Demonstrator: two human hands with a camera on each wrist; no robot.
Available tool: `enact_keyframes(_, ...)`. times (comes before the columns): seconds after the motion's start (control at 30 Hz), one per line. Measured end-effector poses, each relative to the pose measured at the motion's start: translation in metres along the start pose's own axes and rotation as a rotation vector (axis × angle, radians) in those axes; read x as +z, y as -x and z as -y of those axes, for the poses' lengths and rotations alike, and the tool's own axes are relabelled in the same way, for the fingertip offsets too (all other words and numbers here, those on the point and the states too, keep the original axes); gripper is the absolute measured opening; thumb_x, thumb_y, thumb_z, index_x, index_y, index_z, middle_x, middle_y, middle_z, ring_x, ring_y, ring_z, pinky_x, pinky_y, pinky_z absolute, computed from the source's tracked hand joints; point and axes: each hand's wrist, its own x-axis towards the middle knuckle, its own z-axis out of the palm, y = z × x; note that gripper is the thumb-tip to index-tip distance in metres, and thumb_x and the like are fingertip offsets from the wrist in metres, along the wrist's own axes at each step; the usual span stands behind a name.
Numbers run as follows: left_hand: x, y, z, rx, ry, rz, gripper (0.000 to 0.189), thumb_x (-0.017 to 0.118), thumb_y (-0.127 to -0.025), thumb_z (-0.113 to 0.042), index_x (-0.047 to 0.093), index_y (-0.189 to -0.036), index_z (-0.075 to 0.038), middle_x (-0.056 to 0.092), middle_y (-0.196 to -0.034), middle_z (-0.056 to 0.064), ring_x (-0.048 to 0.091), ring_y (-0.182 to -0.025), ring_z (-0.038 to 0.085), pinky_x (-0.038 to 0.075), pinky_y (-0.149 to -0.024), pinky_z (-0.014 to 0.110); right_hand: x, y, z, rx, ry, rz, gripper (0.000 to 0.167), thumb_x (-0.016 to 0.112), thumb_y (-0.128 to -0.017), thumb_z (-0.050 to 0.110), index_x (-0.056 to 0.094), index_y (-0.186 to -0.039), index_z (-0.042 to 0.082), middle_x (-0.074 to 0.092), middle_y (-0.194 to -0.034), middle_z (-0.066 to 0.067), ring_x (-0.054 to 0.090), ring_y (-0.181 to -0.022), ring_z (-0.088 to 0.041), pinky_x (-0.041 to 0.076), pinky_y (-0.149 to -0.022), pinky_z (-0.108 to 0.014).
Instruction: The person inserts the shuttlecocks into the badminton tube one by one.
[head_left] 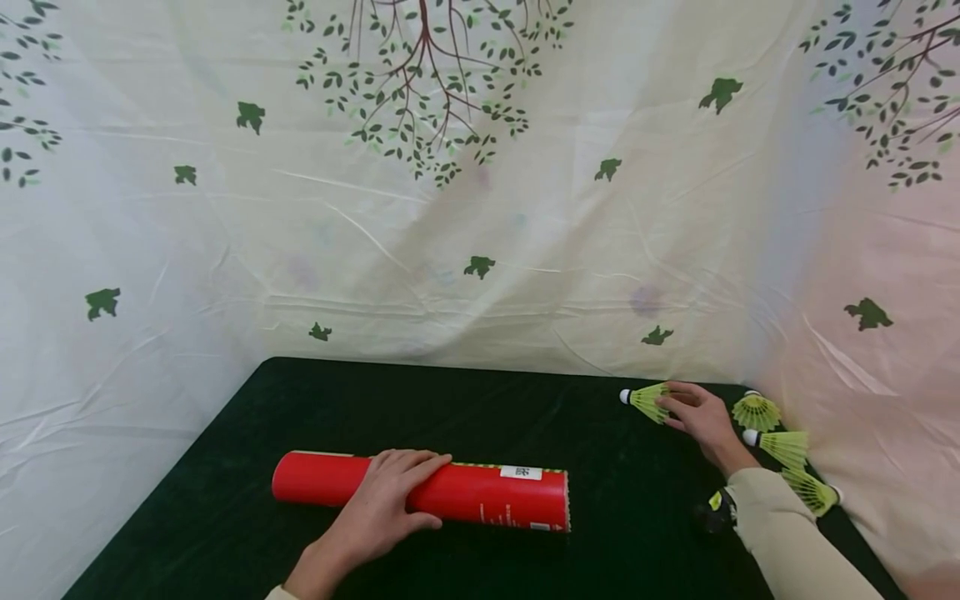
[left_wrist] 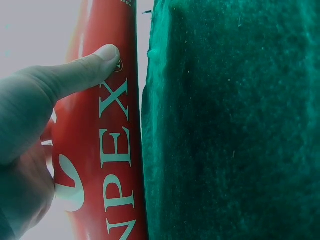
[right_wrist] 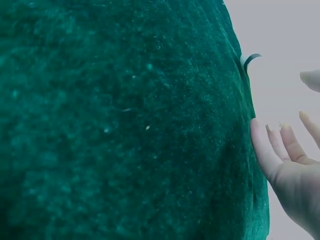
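A red shuttlecock tube lies sideways on a dark green cloth. My left hand holds it from above near its middle, with the thumb on the near side. Large pale letters and the thumb show on the tube in the left wrist view. At the far right, my right hand is at the skirt of a yellow shuttlecock whose white cork points left. The right wrist view shows this hand with fingers extended and thumb apart; the shuttlecock's skirt is washed out there, leaving its dark-banded cork.
Several more yellow shuttlecocks lie along the right edge of the green table, beside the right forearm. A dark device is on the right wrist. A pale curtain with printed leaves hangs behind the table and along its sides.
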Motion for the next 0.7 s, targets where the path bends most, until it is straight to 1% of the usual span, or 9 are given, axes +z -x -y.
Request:
enact_keyframes(0.13,-0.001,-0.002,0.002,0.004,0.003,-0.001,0.076,0.085,-0.079,-0.034,0.052,-0.147,-0.027,0.056,-0.138,-0.003,0.046,-0.125,0.023,0.037,-0.103,0.062,0.001,0.006,0.001,-0.01,0.019,0.022,0.071,0.064,-0.099,0.035,0.034,-0.151,-0.005,0.035,-0.15,-0.03,0.053,-0.115,-0.015,0.054,-0.091,-0.032)
enact_keyframes(0.2,-0.002,-0.002,0.003,0.002,0.008,-0.002,0.076,0.085,-0.079,-0.034,0.052,-0.147,-0.027,0.056,-0.138,-0.003,0.046,-0.125,0.023,0.037,-0.102,0.062,0.001,0.011,0.003,-0.026,0.027,0.032,0.072,0.064,-0.099,0.036,0.035,-0.151,-0.004,0.035,-0.15,-0.03,0.053,-0.115,-0.014,0.054,-0.091,-0.031)
enact_keyframes(0.3,-0.002,-0.003,0.003,-0.002,0.01,-0.007,0.076,0.085,-0.079,-0.034,0.052,-0.146,-0.029,0.056,-0.138,-0.003,0.046,-0.125,0.023,0.038,-0.102,0.062,0.001,0.022,0.007,-0.071,0.025,0.056,0.071,0.064,-0.099,0.035,0.036,-0.15,-0.004,0.037,-0.148,-0.031,0.055,-0.108,-0.005,0.054,-0.09,-0.029)
enact_keyframes(0.4,-0.002,-0.003,0.002,-0.003,0.013,-0.01,0.076,0.085,-0.078,-0.034,0.052,-0.146,-0.029,0.057,-0.138,-0.003,0.047,-0.124,0.023,0.038,-0.102,0.061,0.002,0.038,0.012,-0.115,-0.01,0.088,0.068,0.064,-0.1,0.03,0.035,-0.15,-0.005,0.038,-0.146,-0.03,0.058,-0.104,0.0,0.055,-0.089,-0.027)
enact_keyframes(0.5,-0.002,-0.003,0.001,-0.003,0.019,-0.01,0.076,0.086,-0.078,-0.033,0.052,-0.146,-0.027,0.057,-0.137,-0.002,0.047,-0.124,0.023,0.037,-0.102,0.062,0.006,0.058,0.018,-0.138,-0.066,0.121,0.065,0.063,-0.101,0.024,0.034,-0.15,-0.006,0.038,-0.145,-0.03,0.06,-0.105,-0.001,0.054,-0.089,-0.027)
enact_keyframes(0.63,-0.003,-0.002,0.001,-0.004,0.014,-0.014,0.076,0.085,-0.078,-0.034,0.053,-0.146,-0.026,0.057,-0.137,-0.002,0.048,-0.123,0.023,0.037,-0.102,0.062,0.016,0.085,0.027,-0.119,-0.124,0.149,0.064,0.064,-0.1,0.02,0.034,-0.151,-0.005,0.04,-0.144,-0.027,0.06,-0.109,-0.004,0.054,-0.09,-0.027)
enact_keyframes(0.7,-0.004,-0.001,0.002,0.001,0.012,-0.019,0.076,0.085,-0.078,-0.034,0.053,-0.146,-0.025,0.057,-0.136,-0.002,0.048,-0.123,0.023,0.036,-0.102,0.062,0.023,0.097,0.032,-0.084,-0.14,0.153,0.062,0.064,-0.1,0.019,0.036,-0.151,-0.002,0.044,-0.142,-0.021,0.06,-0.111,-0.005,0.054,-0.09,-0.028)
